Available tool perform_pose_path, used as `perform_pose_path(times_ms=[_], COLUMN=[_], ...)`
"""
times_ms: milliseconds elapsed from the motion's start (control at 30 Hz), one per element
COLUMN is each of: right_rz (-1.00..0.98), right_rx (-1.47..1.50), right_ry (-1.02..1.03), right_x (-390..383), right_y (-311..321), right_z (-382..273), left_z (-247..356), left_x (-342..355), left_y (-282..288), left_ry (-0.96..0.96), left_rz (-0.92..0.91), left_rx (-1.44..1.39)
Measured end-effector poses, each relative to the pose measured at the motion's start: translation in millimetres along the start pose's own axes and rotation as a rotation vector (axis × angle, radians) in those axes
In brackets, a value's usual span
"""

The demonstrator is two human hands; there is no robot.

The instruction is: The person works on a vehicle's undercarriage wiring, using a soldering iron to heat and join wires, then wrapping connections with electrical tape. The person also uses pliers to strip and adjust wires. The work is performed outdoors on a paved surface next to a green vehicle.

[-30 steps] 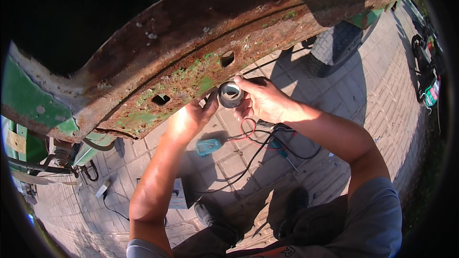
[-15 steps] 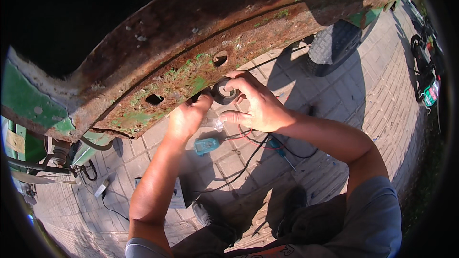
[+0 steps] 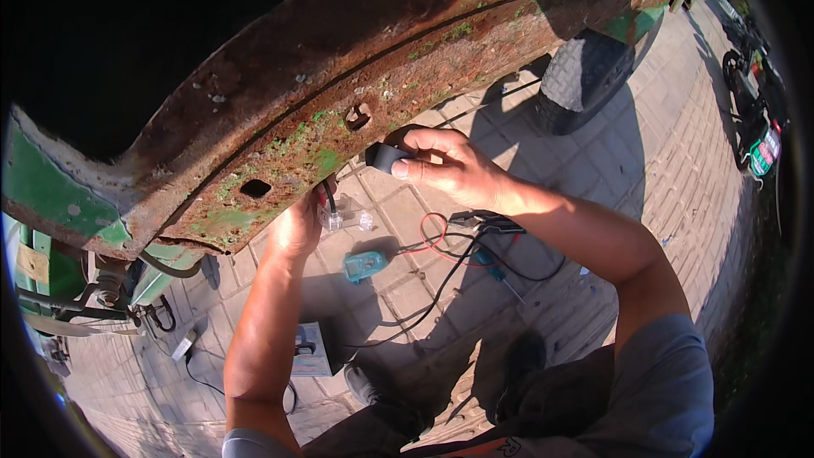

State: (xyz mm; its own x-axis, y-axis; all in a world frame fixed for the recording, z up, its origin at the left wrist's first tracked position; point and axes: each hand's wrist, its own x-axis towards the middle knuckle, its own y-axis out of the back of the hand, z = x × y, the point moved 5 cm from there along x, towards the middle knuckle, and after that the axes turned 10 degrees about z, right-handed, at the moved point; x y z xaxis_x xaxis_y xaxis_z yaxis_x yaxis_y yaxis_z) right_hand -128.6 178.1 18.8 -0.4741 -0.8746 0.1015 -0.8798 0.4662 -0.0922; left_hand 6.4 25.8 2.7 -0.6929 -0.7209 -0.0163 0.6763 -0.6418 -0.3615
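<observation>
Above both my hands runs the rusty steel beam [image 3: 339,110], flaked with green paint, slanting from low on my left to high on my right; it sits closer and larger than a second ago, and the two holes in it have slid leftward, so the square hole [image 3: 255,188] now lies up and to the left of my left hand and the smaller hole [image 3: 358,116] just above and left of my right hand. Far beyond my right hand, up and to the right, a black tyre [image 3: 583,76] rests on the paving.

My right hand [image 3: 454,171] is clamped around a small black part [image 3: 388,157], thumb on its end and fingers curled over the top; a second ago that part sat pressed up near the beam between both hands, and now I hold it lower and clear of the metal, to the right of my left hand. My left hand [image 3: 297,225] has dropped away from the part and is tucked up under the beam's lower edge with a black cable [image 3: 329,195] running down past its fingers; I cannot tell whether it grips the cable or only rests against it.

Below my right wrist lies a tangle of red and black wires [image 3: 458,237], and below my left hand, on the paving, a small teal device [image 3: 365,265]
</observation>
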Motion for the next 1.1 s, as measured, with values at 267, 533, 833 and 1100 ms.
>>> perform_pose_path(times_ms=[267, 533, 833, 1100], right_rz=[-0.116, 0.361, 0.102, 0.108], right_rx=[0.085, -0.362, -0.495, -0.435], right_ry=[0.047, 0.149, 0.455, 0.63], right_x=[35.0, 59.0, 77.9, 66.3], right_y=[-50.3, -32.0, -50.4, -41.4], right_z=[17.2, 17.1, 17.5, 13.6], left_z=[1.7, 3.0, -5.7, -3.3], left_x=[24.1, 17.4, 14.1, 15.5], left_y=[37.9, 38.5, 16.0, 22.4], left_ry=[-0.229, -0.142, -0.035, -0.09], left_rz=[0.301, 0.052, 0.183, 0.203], left_rx=[0.265, 0.062, 0.07, 0.121])
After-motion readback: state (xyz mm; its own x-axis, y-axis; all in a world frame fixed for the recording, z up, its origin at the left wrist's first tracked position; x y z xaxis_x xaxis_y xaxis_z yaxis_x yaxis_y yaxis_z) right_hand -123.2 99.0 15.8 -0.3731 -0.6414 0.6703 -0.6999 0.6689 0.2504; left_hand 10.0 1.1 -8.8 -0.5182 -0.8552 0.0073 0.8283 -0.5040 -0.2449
